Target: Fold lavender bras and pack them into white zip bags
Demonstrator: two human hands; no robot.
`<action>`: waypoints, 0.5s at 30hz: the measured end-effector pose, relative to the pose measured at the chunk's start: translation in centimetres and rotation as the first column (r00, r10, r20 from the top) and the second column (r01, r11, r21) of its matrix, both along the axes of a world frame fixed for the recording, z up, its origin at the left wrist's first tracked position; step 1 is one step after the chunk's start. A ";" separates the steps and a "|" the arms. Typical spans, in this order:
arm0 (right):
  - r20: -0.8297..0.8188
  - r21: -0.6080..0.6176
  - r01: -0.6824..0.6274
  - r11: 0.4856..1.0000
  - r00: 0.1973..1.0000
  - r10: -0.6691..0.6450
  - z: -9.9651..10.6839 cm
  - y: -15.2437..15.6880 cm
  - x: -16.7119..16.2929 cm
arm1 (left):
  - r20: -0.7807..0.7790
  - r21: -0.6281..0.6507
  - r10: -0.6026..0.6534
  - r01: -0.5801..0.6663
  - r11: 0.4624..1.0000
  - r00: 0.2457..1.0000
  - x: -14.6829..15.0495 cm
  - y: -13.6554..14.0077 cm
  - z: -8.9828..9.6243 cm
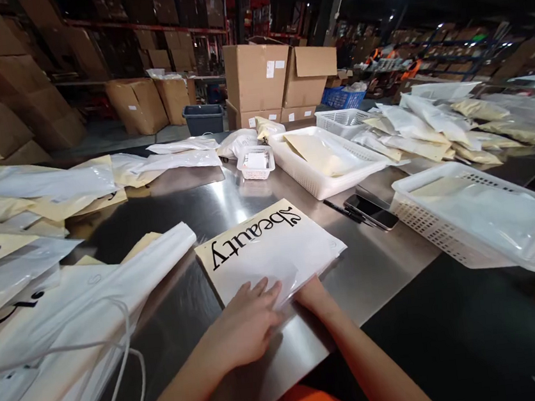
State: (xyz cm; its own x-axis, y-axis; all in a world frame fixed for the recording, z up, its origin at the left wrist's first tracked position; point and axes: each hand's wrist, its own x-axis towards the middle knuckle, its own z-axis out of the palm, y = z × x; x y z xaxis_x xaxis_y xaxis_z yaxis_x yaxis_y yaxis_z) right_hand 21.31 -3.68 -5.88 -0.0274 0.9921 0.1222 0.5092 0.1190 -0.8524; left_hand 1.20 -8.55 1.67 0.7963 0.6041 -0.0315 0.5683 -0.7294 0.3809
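Left hand (245, 322) flat, right hand (313, 297) part-hidden

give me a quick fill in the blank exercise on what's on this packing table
1. Both hands press on a flat bag printed with the word ____.
2. The table top is shiny ____.
3. The phone lies between the printed bag and a white ____ on the right.
4. Stacked behind the table are brown cardboard ____.

Missing words: beauty; metal; basket; boxes
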 end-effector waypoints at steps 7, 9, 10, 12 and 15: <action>0.165 0.090 0.067 0.994 0.983 -0.082 1.1 -1.9 3.0 | 0.070 -0.409 0.736 -0.654 0.637 0.673 -4.6 -1.3 -0.2; 0.168 0.043 0.107 0.993 0.979 -0.113 1.1 -4.4 2.5 | -0.053 -0.710 0.793 -0.581 0.398 0.607 -4.2 -2.6 -2.1; 0.136 -0.049 0.109 0.993 0.986 -0.101 1.1 -5.7 1.8 | -0.089 -0.832 0.794 -0.483 0.272 0.601 -3.5 -3.3 -3.1; -0.029 -0.327 0.025 0.945 0.999 -0.036 1.0 -8.0 0.0 | -0.085 -0.962 0.819 -0.259 0.080 0.567 -1.5 -4.6 -4.8; -0.327 -0.598 -0.203 0.775 0.945 -0.006 1.1 -9.8 -2.0 | -0.027 -1.000 0.953 0.001 -0.028 0.302 0.5 -5.3 -6.1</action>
